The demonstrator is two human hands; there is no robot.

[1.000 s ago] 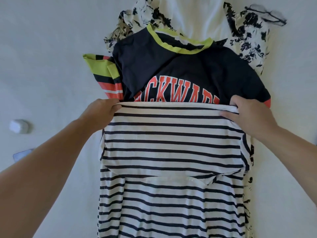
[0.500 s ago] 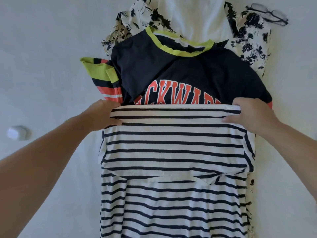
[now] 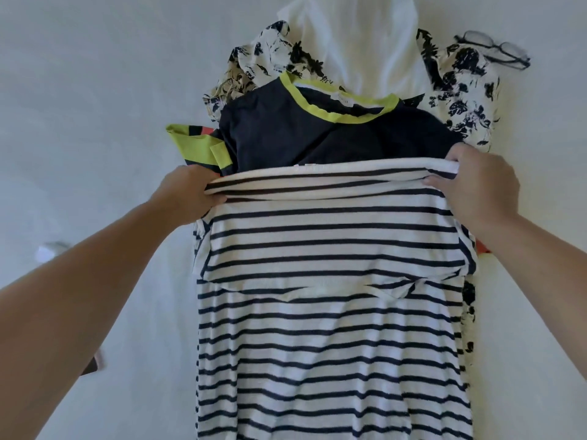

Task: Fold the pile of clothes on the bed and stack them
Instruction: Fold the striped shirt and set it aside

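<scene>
Head view, looking down on a pale bed sheet (image 3: 79, 106). In the centre and lower part of the frame: a white shirt with navy stripes (image 3: 330, 328), spread flat, far edge lifted. Left hand (image 3: 187, 193) clenched on the far left corner of this striped shirt, right hand (image 3: 476, 185) clenched on the far right corner, fabric bunched under the fingers of both. Between the two hands, the held edge stretched in an almost straight line across the frame.

Just above that edge, partly covered by it: a navy T-shirt with a lime-yellow collar (image 3: 317, 134), one lime and orange striped sleeve sticking out to the left. Higher, at the top centre: a plain white garment (image 3: 359, 42), and around it a white fabric with black floral print (image 3: 460, 90). At the upper right, touching the floral fabric: a pair of glasses (image 3: 495, 49).

Step in hand, as a judgement: a lengthwise fold of the striped shirt, far edge gripped and raised. Folding seems only at the beginning, the rest of the pile unfolded and no stack visible. Next move calls for both corners kept level and moved together, then laid on the lower part with edges matching, and smoothing of the crease.
</scene>
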